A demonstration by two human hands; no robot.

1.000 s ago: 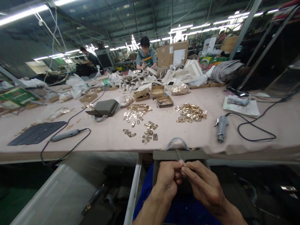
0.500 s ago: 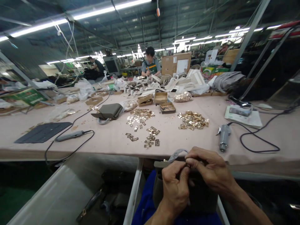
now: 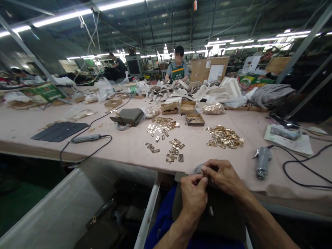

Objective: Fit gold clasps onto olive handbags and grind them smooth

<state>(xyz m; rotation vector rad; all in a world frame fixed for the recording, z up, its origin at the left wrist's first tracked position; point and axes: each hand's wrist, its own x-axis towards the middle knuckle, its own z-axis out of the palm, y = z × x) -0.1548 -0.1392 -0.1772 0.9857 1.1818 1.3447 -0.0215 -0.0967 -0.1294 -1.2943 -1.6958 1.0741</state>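
On my lap, against the table's front edge, lies a dark olive bag (image 3: 223,211) with a grey wrapped strap (image 3: 197,169) at its top. My left hand (image 3: 193,193) pinches at the bag's upper edge, thumb against forefinger. Close beside it, my right hand (image 3: 220,174) pinches at the same spot, its fingertips touching the left ones. Whatever small piece sits between the fingertips is mostly hidden. Just beyond the hands are loose gold metal plates (image 3: 175,151) and a larger pile of gold metal parts (image 3: 224,136).
An electric screwdriver (image 3: 263,162) lies at the right, another corded tool (image 3: 86,138) at the left. Behind them are a second olive bag (image 3: 129,117), a small box of screws (image 3: 195,119) and heaped grey straps (image 3: 178,90). A white-walled bin (image 3: 77,204) stands below left. A co-worker (image 3: 177,67) sits opposite.
The view has swung left, so the table's things appear further right. Both hands remain pinched together at the bag's top edge, with the right fingers slightly shifted.
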